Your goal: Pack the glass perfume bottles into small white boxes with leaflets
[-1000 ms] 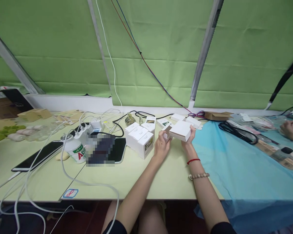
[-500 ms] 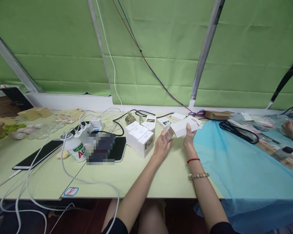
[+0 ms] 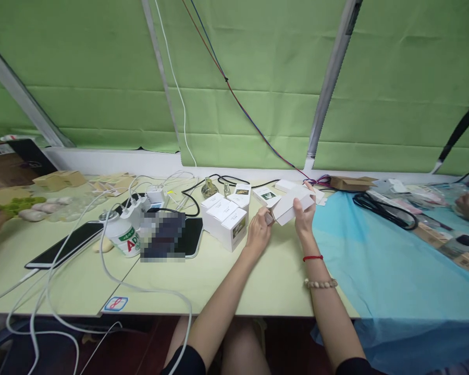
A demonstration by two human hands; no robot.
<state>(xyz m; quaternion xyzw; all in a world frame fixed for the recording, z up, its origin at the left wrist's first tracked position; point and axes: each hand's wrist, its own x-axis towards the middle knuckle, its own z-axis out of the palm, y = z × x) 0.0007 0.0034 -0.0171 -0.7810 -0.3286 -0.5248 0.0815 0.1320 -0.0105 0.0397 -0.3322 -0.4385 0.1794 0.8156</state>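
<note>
Over the table, a white cardboard box (image 3: pixel 291 207) is held up at a tilt between my two hands. My right hand (image 3: pixel 304 216) grips its right part, thumb on the near face. At the box's left end, the fingers of my left hand (image 3: pixel 261 229) are closed around a greyish part, perhaps a flap; whether something else is in them I cannot make out. Just left of that hand stands a block of white boxes (image 3: pixel 222 219) with small printed pictures. Behind the hands lie another white box with a picture (image 3: pixel 266 196) and a plain white box (image 3: pixel 287 185).
Two small glass bottles (image 3: pixel 209 188) stand behind the boxes. To the left are a white bottle (image 3: pixel 123 237), a dark tablet (image 3: pixel 66 245), chargers and loose white cables. A blue sheet (image 3: pixel 359 250) covers the right side, with a black cable coil (image 3: pixel 383 210). Other people's hands show at both edges.
The held box has turned, its right end coming down and nearer, with my right hand shifting along. My left hand stays at its left end. A person's hand at the left edge has moved.
</note>
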